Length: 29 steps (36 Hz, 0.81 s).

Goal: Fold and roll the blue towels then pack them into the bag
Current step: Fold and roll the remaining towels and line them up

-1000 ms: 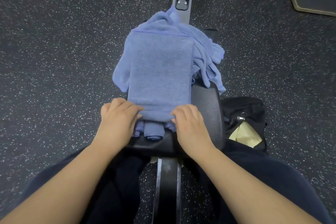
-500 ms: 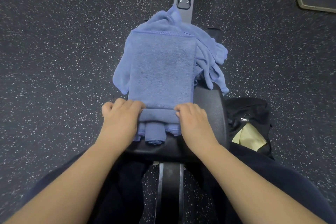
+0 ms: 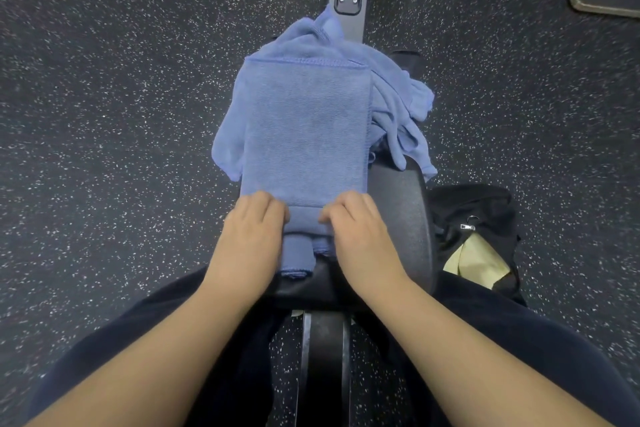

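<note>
Both hands [image 3: 304, 229] curl round the folded towel's [image 3: 306, 135] rolled end; loose towels [image 3: 398, 97] behind, bag [image 3: 478, 215] right.

A folded blue towel [image 3: 306, 130] lies flat at frame centre, its 6 o'clock end curled into a roll. Crumpled blue towels [image 3: 398, 97] sit heaped beneath it toward 1 o'clock. The black bag [image 3: 478, 239] sits open at 4 o'clock.
</note>
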Each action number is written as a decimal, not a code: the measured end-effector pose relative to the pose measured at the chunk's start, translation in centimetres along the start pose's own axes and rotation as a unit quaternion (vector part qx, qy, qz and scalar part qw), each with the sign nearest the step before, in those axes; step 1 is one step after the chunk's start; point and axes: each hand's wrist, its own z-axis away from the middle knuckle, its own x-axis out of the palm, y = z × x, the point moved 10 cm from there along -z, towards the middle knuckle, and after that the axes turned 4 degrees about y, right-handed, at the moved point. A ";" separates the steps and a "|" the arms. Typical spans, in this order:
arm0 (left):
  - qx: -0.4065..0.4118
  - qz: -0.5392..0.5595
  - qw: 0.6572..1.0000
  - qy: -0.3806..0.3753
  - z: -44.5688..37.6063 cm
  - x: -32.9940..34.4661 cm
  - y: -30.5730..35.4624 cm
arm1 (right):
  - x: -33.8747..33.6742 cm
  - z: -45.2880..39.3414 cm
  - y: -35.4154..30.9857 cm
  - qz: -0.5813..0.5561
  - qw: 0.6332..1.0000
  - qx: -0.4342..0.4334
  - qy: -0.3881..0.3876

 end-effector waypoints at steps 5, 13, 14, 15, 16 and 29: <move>0.001 -0.067 0.998 0.019 0.2 0.2 0.3 | -0.1 0.1 0.0 0.000 0.999 0.013 0.033; 0.016 -0.087 0.996 0.025 -0.1 0.4 -0.1 | 0.2 0.3 0.1 0.040 0.999 0.008 0.022; 0.015 -0.082 0.996 0.025 -0.1 0.3 -0.1 | 0.3 0.3 0.3 0.040 0.999 0.010 0.021; 0.014 -0.077 0.997 0.024 -0.2 0.1 -0.1 | 0.4 0.2 0.3 0.042 0.999 0.007 0.020; 0.014 -0.073 0.997 0.022 -0.2 0.1 -0.1 | 0.4 0.2 0.3 0.047 0.999 0.002 0.017; -0.017 -0.060 0.998 -0.028 -1.1 0.9 -1.4 | 0.6 -1.3 0.9 0.091 0.996 -0.011 0.011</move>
